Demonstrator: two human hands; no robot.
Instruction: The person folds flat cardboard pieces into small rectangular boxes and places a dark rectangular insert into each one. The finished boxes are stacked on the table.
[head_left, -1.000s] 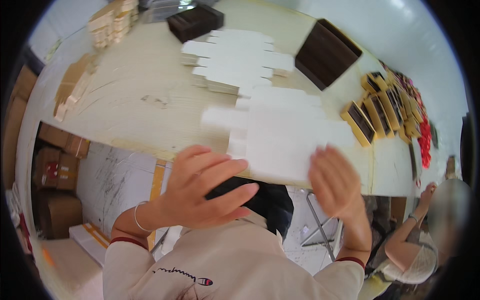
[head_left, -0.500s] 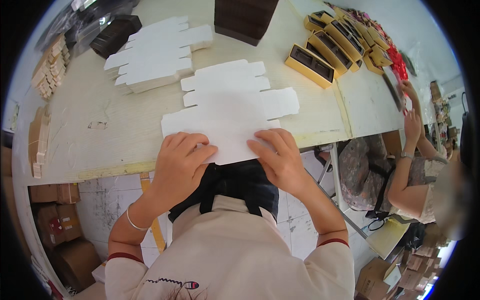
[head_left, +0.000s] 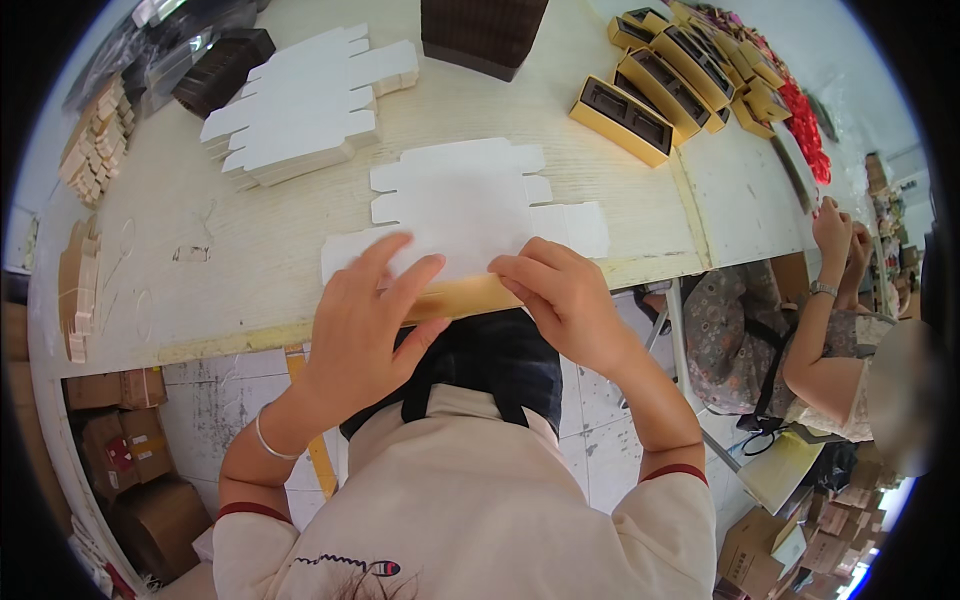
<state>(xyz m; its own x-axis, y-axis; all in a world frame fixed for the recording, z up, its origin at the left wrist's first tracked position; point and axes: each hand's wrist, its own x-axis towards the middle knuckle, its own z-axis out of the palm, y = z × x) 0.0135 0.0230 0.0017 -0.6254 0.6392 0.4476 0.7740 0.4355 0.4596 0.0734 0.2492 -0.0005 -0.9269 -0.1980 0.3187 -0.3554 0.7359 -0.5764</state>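
A white die-cut box blank (head_left: pixel 460 200) with side flaps lies at the table's near edge, in front of my body. Its near strip is bent up and shows a gold outer face (head_left: pixel 465 298). My left hand (head_left: pixel 370 320) is open over the blank's near left corner, its fingers spread and the thumb beside the gold strip. At the strip's right end, my right hand (head_left: pixel 560 300) grips the folded edge between thumb and curled fingers. A thick stack of similar white blanks (head_left: pixel 300 100) lies behind, to the left.
Dark brown trays (head_left: pixel 483 35) stand stacked at the back; another dark stack (head_left: pixel 225 70) lies far left. Gold boxes with dark inserts (head_left: pixel 622 120) are piled at right. Small card pieces (head_left: pixel 95 140) sit along the left edge. A co-worker (head_left: pixel 820 340) sits at right.
The blank's near strip has been folded up, exposing its gold side. My left hand has opened and spread its fingers. The co-worker's hands have moved lower and nearer.
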